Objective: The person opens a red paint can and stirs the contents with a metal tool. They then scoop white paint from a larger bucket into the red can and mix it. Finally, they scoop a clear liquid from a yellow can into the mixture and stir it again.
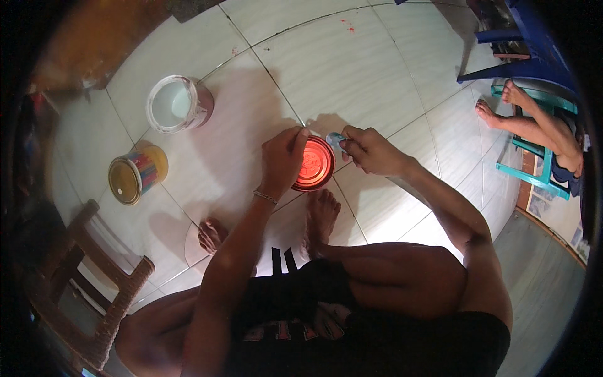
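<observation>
A round can (317,163) with a glowing red, ringed top stands on the tiled floor in front of my feet. My left hand (282,158) is curled against its left rim, gripping it, the thumb near the far edge. At the right rim, my right hand (375,151) is closed around a short pale-blue object (335,140). That object's end points toward the can's edge, and its exact kind is too unclear to name. The fingertips of my left hand are partly hidden.
To the left stand an open white-rimmed bucket (204,107) and a closed tin (126,180) with a colourful label. A brown chair (110,314) is at lower left. Another person's legs (537,125) rest by a green stool (534,178), near a blue chair (534,53).
</observation>
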The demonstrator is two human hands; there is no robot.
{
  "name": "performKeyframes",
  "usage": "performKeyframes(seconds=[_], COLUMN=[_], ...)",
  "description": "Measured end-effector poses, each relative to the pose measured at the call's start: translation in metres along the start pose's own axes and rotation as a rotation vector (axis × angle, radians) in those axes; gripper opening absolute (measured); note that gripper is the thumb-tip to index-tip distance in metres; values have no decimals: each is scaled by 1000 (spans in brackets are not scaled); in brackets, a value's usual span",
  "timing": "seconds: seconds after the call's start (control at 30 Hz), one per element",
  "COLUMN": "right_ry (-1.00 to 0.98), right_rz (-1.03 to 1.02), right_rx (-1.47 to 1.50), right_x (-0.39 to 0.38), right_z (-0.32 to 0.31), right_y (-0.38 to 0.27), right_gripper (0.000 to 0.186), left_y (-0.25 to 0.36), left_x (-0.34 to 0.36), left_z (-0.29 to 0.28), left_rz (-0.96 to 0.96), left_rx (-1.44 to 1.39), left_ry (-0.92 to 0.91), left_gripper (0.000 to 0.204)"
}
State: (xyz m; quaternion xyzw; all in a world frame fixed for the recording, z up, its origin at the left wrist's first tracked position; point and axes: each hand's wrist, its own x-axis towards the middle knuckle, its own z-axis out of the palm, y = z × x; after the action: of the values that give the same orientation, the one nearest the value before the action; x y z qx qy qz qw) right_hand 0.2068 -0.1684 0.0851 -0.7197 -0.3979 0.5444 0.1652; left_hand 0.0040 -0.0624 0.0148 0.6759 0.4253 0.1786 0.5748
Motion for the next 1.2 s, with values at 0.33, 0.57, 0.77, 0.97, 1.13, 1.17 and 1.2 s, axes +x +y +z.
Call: performKeyframes(seconds=[0.33,0.57,0.77,0.97,1.13,1.17,1.2], right_ry=[293,281,291,212,90,63,37], right_rz=[-169,-149,-139,-118,-4,9,22], right_rx=[-383,-525,-653,-630,-85,-43,-2], right_x=[-24,-22,-15,18,36,38,39], right_z=[14,16,14,2,14,15,16], right_y=[-3,2,-14,3,25,31,37], right_gripper=[19,19,26,42,55,56,57], left_y=[-11,-3,-6,-8,-7,-6,-5], left_x=[-29,-30,-29,-28,-28,-29,-28], left_z=[20,26,26,26,24,23,23], left_rz=[-37,-82,-59,-53,-60,-67,-53], left_rx=[-148,-196,-157,-165,-143,-142,-123], left_ry=[352,366,381,326,335,329,337], left_gripper=[28,26,26,23,22,21,21])
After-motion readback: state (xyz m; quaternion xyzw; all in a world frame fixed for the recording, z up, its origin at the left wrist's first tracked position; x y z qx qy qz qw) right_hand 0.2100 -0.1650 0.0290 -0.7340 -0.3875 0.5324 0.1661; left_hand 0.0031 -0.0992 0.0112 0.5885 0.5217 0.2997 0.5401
